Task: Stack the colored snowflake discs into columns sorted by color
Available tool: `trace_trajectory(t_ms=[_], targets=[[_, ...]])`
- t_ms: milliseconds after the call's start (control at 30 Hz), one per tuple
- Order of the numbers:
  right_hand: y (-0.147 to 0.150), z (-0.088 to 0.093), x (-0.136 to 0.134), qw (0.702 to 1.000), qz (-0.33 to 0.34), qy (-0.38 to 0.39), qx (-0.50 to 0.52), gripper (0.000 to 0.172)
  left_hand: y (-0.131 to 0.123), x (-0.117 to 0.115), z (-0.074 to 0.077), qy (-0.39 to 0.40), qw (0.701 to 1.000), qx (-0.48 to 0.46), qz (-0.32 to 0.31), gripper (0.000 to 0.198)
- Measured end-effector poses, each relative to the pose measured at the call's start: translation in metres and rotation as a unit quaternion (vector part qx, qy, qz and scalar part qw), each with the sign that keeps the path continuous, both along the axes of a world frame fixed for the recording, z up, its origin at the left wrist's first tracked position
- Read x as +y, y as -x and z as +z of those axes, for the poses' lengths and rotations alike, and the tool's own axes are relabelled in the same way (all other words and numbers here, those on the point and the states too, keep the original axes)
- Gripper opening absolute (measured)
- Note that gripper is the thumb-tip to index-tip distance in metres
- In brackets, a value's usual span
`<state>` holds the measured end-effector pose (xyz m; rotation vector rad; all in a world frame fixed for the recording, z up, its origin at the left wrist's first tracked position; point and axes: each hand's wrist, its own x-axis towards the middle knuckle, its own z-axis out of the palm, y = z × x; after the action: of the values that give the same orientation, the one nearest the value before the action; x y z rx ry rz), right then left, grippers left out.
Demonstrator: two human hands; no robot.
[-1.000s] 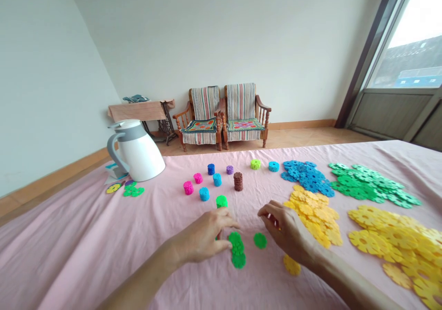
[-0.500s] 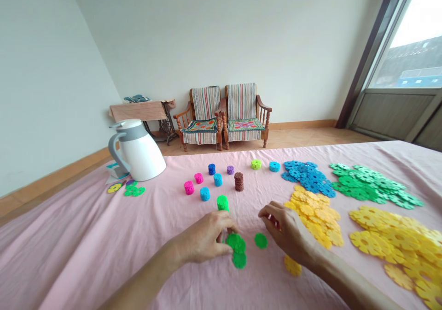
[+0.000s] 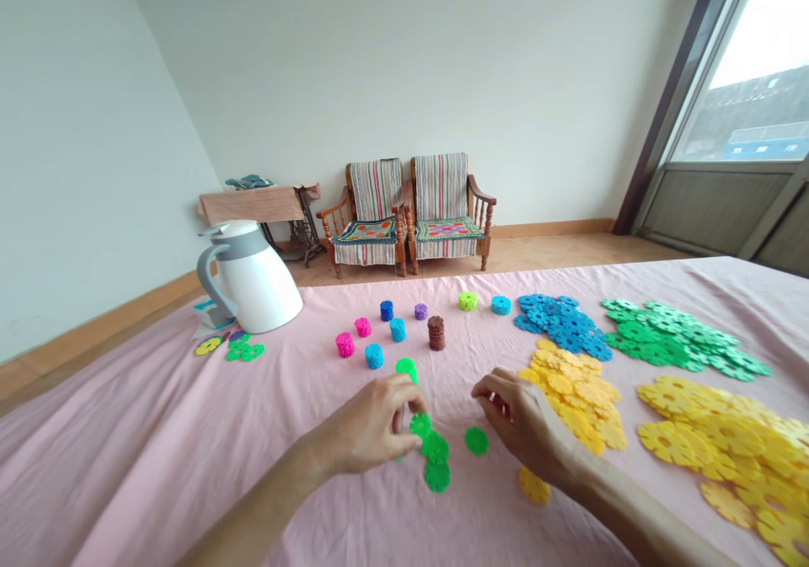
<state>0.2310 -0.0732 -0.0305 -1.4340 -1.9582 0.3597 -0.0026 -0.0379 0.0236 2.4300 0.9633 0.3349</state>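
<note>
My left hand (image 3: 377, 425) is curled just above the cloth, its index finger and thumb closing at the edge of a green flower-shaped disc (image 3: 420, 425). Beside that disc, two more green discs (image 3: 436, 476) lie overlapping. Behind my left hand stands a green disc stack (image 3: 406, 370), its lower part hidden by the fingers. My right hand (image 3: 522, 415) hovers with fingertips pinched together, and no piece shows in them. A single green disc (image 3: 476, 441) lies flat between the hands. Under my right wrist is a loose yellow disc (image 3: 534, 485).
Small stacks stand farther back, including a brown stack (image 3: 436, 333) and a pink stack (image 3: 345, 345). Flat piles of blue discs (image 3: 559, 324), green discs (image 3: 683, 339) and yellow discs (image 3: 726, 432) spread at right. A white jug (image 3: 259, 280) stands at left on the pink cloth (image 3: 284, 415).
My left hand has drawn slightly back and up, and a green disc now shows at its fingertips. My right hand has stayed almost still.
</note>
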Motion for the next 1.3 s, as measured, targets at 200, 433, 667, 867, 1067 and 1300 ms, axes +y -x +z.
trace_trajectory(t_ms=[200,433,667,867,1067,1300], targets=[[0.000,-0.002,0.000,1.000,0.003,0.002,0.000,0.020,0.007,0.022,0.012,-0.076,0.986,-0.081,0.129,0.017],[0.000,-0.005,0.001,1.000,0.003,0.007,0.013,0.019,0.008,0.043,0.001,-0.082,0.983,-0.087,0.136,0.018],[-0.001,-0.004,0.000,1.000,0.003,0.006,0.012,0.019,0.007,0.043,-0.002,-0.076,0.986,-0.075,0.132,0.017],[0.000,-0.003,0.001,1.000,0.004,0.005,0.009,0.019,0.006,0.023,0.011,-0.057,0.992,-0.066,0.089,0.011],[0.000,-0.003,0.001,1.000,0.000,0.006,0.003,0.018,-0.001,-0.003,0.010,0.024,0.996,0.026,-0.076,0.031],[0.000,-0.001,0.001,1.000,0.001,0.004,0.004,0.018,-0.009,-0.005,-0.001,0.025,0.995,0.048,-0.082,0.030]])
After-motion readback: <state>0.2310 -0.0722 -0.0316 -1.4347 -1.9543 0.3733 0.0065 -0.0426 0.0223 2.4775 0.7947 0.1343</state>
